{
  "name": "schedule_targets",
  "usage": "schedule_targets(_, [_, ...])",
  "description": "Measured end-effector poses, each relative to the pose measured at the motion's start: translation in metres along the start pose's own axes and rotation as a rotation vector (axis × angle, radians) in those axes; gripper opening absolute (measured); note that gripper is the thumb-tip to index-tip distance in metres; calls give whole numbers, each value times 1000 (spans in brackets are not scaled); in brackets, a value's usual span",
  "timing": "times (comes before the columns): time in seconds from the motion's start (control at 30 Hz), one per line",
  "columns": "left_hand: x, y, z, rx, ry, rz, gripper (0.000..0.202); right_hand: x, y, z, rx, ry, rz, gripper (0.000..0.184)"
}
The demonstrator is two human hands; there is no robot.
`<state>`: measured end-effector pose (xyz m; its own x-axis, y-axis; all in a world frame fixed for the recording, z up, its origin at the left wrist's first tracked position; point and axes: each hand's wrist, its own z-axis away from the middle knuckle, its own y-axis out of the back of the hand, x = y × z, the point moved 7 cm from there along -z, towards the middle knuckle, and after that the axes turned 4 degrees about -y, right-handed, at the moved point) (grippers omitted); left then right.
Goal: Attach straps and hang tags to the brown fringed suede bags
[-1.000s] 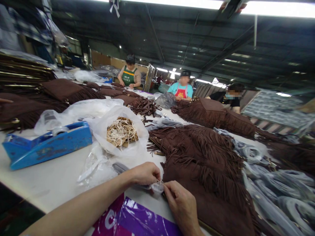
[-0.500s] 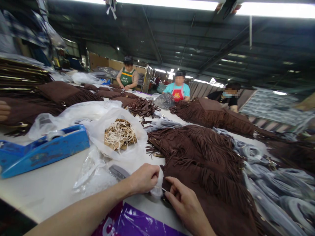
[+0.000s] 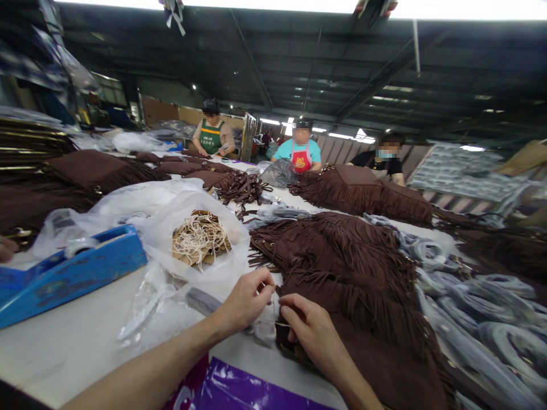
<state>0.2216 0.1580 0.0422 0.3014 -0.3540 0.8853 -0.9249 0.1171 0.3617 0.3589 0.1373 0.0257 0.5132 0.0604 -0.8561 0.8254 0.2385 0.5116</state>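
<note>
Between my hands is a thin white string [image 3: 274, 296], at the edge of a dark brown fringed bag [image 3: 350, 336]. My left hand [image 3: 252, 296] pinches the string between thumb and forefinger, raised just left of the bag. My right hand [image 3: 310, 327] lies over the bag's near left part, its thumb and forefinger closed near a pale length of the same string. Exactly what its fingertips grip is partly hidden. Below my left hand is a crumpled clear plastic piece [image 3: 262, 330]. An open white plastic bag [image 3: 231, 228] holds brown tags with tangled white strings [image 3: 200, 239].
A blue tape dispenser [image 3: 85, 267] stands at left. Purple plastic packaging [image 3: 252, 390] lies at the near edge. Grey wrapped straps [image 3: 491, 319] lie at right, and more brown fringed bags [image 3: 363, 191] are farther back. Several people work across the table; another person's fingers [image 3: 6, 249] show at far left.
My left hand has risen slightly, drawing string upward. My right hand stays by the bag's edge, fingers more bent. The whole view has shifted a little.
</note>
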Motion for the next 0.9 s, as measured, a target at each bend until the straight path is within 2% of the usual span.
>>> schedule_targets(0.13, [-1, -3, -4, 18, -14, 110, 9, -3, -8, -9, 40, 38, 5, 21])
schedule_targets(0.27, [-29, -10, -5, -23, 190, 309, 15, 13, -9, -15, 94, 8, -92, 27])
schedule_targets(0.37, [-47, -22, 1, -164, 310, 283, 18, 24, -7, -17, 110, -15, -159, 32])
schedule_targets(0.43, [-48, -30, 5, -278, 272, 256, 12, 26, -7, -18, 121, -22, -188, 33])
schedule_targets(0.5, [-46, -35, 6, -321, 210, 252, 12, 27, -6, -18, 134, -23, -198, 31])
schedule_targets(0.63, [-42, -37, 5, -268, 167, 250, 17, 26, -6, -16, 150, -21, -189, 30])
schedule_targets(0.77, [-45, -34, 6, -228, 254, 226, 13, 23, -4, -13, 163, 3, -122, 31])
schedule_targets(0.9, [-46, -31, 7, -189, 270, 194, 12, 16, -3, -10, 195, 46, -45, 32])
